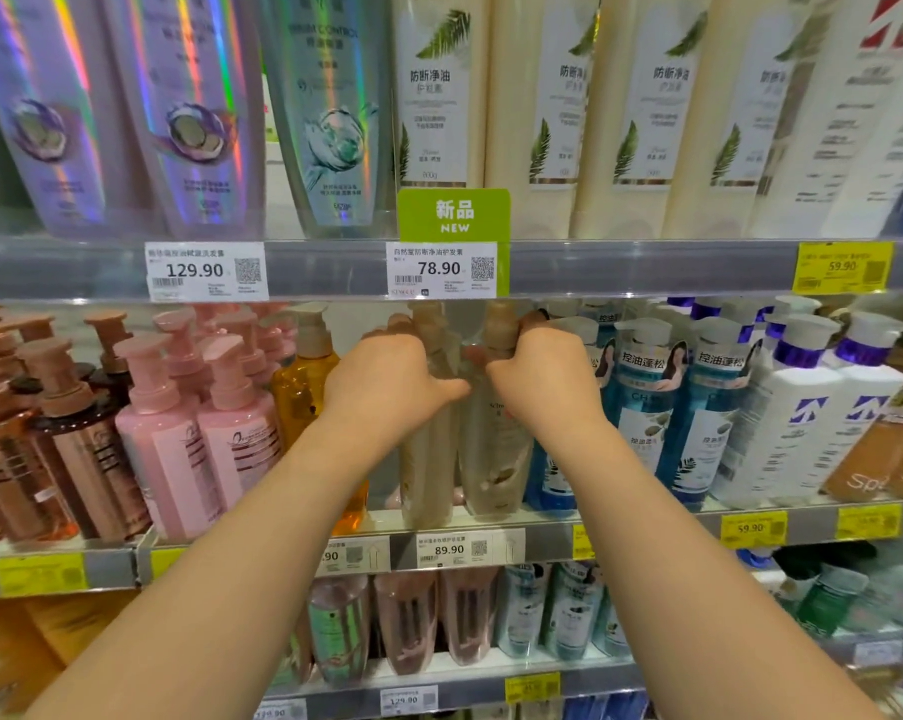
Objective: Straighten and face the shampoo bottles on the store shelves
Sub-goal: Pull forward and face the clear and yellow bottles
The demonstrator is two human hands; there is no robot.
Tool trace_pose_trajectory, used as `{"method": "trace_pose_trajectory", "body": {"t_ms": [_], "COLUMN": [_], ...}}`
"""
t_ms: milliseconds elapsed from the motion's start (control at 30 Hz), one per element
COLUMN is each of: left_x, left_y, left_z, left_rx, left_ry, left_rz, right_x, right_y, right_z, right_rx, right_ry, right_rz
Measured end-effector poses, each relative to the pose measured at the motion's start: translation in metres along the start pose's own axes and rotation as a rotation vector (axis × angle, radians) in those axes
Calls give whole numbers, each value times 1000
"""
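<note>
Shampoo bottles fill three tiers of store shelving as a person reaches with both bare hands into the middle shelf (543,532). Two tall beige bottles stand side by side near the shelf's front edge, roughly midway along it. The left hand (392,376) is curled around the upper part of the left beige bottle (428,459), thumb pointing toward its neighbor, while the right hand (543,376) grips the shoulder of the right beige bottle (496,459), fingers wrapped around its neck just under the pump top. Both bottles appear blurred, and whether their labels face squarely forward cannot be told. To the left of the held pair on the same shelf stands an amber pump bottle (304,387), then pink pump bottles (189,439) and, toward the shelf's left end, brown pump bottles (65,439). To the right stand blue bottles (647,407) with a woman pictured on the neck tag, then white bottles with purple collars (802,423). The upper shelf carries iridescent lilac bottles (179,111) at left and cream bottles with a fern-leaf label (439,96) at center and right; a green "NEW" tag (454,215) sits on its front rail above a price tag reading 78.90 (439,270), with another reading 129.90 (205,271) further left. A price tag reading 89.90 (449,549) hangs on the middle shelf's rail directly below the held bottles, and the lower shelf holds pale pink and teal bottles.
</note>
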State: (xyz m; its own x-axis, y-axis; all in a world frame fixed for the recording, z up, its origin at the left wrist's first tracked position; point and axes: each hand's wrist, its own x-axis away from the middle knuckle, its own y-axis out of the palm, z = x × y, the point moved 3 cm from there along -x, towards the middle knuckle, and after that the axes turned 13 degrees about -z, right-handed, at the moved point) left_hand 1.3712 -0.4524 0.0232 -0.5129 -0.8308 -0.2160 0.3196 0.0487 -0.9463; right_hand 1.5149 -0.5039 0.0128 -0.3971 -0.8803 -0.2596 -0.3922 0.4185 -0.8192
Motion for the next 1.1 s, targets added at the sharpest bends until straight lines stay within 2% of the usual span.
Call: {"method": "trace_pose_trajectory", "body": {"t_ms": [100,167,233,367,533,633,833,967,1100], "left_x": [-2,-3,-1,-3,-2,-2,-3,3,3], "left_y": [-9,-12,-10,-3,-16,-13,-11,-21,-21], "left_z": [-9,-16,-17,-15,-26,-31,-25,-29,-31], "left_rx": [60,193,245,115,255,361,151,126,148], "left_ry": [-38,-78,-70,-52,-56,-69,-59,-53,-17], "left_rz": [-145,-238,-247,-184,-378,-418,-263,-394,-434], "right_x": [-4,-4,-2,-2,-1,-1,-1,0,-2], "right_y": [-3,-4,-5,-8,-9,-8,-10,-10,-13], "right_z": [1,1,-1,0,-3,-1,1,-2,4], "right_rx": [18,59,97,145,151,130,115,115,57], "right_ry": [-30,-49,-57,-64,-94,-84,-71,-91,-92], "right_rz": [-59,-85,-77,-73,-46,-13,-29,-4,-49]}}
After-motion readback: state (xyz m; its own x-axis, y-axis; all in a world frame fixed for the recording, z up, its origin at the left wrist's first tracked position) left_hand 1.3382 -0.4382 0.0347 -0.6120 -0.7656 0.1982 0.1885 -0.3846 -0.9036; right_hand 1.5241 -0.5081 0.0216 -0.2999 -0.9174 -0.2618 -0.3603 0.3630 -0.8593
